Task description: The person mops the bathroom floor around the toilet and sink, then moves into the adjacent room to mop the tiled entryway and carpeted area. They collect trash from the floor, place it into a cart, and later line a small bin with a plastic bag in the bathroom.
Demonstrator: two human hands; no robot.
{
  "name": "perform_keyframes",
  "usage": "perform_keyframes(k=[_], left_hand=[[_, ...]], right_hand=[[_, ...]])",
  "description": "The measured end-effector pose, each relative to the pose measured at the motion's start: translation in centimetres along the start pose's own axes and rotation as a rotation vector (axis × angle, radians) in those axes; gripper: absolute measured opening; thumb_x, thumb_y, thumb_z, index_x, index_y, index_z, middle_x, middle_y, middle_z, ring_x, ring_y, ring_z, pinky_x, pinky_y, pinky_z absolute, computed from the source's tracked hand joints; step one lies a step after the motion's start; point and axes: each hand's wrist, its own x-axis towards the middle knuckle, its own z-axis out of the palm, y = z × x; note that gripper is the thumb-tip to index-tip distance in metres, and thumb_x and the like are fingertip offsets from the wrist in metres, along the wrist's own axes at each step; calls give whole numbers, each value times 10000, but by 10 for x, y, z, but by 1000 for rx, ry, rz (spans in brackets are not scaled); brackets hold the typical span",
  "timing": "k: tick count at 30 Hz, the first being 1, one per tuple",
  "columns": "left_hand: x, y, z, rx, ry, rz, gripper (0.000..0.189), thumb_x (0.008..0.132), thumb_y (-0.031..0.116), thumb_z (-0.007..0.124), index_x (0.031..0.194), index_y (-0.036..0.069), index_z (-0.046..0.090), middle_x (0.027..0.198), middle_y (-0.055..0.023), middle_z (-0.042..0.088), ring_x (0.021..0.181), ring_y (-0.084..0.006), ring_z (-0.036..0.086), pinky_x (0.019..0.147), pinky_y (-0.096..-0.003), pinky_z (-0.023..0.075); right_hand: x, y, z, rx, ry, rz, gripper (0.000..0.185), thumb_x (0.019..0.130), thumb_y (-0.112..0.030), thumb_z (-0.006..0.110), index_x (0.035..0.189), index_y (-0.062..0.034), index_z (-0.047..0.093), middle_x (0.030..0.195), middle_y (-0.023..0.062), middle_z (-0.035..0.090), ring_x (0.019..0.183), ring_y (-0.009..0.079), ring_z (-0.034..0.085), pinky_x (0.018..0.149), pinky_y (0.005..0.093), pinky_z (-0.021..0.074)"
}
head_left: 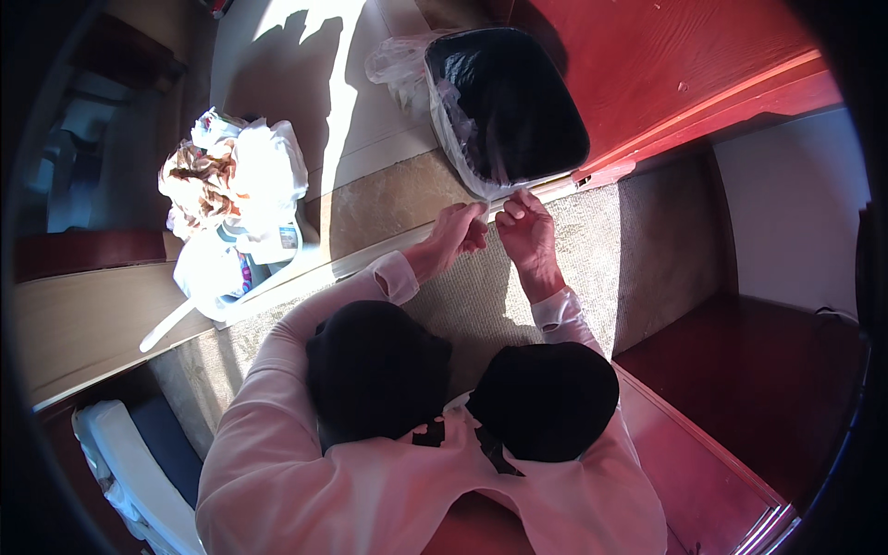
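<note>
In front of me a black waste bin (531,104) stands with its mouth facing up. A thin translucent plastic bin liner (444,149) is drawn over its rim, and loose folds of it bunch on the far left side. At the rim's near corner my left hand (451,236) pinches the edge of the liner between thumb and fingers. Just to the right, my right hand (527,225) has its fingers curled at the same edge, apparently gripping the film too. The fingertips hide the exact spot where the plastic is held.
To the left, an overfilled white container (229,277) with a handle holds crumpled plastic bags (208,173) and a labelled bottle (281,243). A red wooden panel (694,76) borders the bin's right side. A raised threshold strip (395,243) separates carpet (583,257) from tile.
</note>
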Motion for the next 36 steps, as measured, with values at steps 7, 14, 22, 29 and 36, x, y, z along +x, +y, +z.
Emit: perform_keyframes(k=[7,14,22,29,36], left_hand=[[-1,-3,0,-372,-288,-20,221,931,206,494,1080,64,575,1025,-16,633,818,-141,583,646,-251,413],[6,-26,-10,-706,-622,-103,272,950,275,482,1151,108,558,1237,-44,526,1061,-210,516,809,-293,421],[20,-32,-17,-752,-750,-116,366,953,274,457,1218,31,525,1316,-136,471,1246,-296,420,945,-320,382],[-14,-46,-74,-243,-431,-288,476,962,206,502,1374,66,309,1392,-191,316,1028,-258,591,770,-277,490],[-49,-15,-90,182,-261,100,358,911,272,558,1182,41,514,1049,-59,561,846,-168,618,762,-296,502]], right_hand=[[-2,2,-11,-298,76,-55,126,836,18,540,812,-86,472,669,-35,443,492,63,368,451,226,313],[-26,-13,34,-656,296,-309,366,871,-245,593,1128,-11,481,699,48,511,446,84,395,435,242,375],[-24,-87,100,-1814,59,-456,250,804,-171,520,880,53,601,649,161,621,554,228,631,554,354,503],[-132,-119,34,-1635,123,-709,220,907,-129,489,996,9,636,715,62,637,573,121,593,511,272,452],[-263,-161,2,-1223,746,-503,339,849,-143,523,1163,-27,577,834,32,612,498,47,438,389,176,265]])
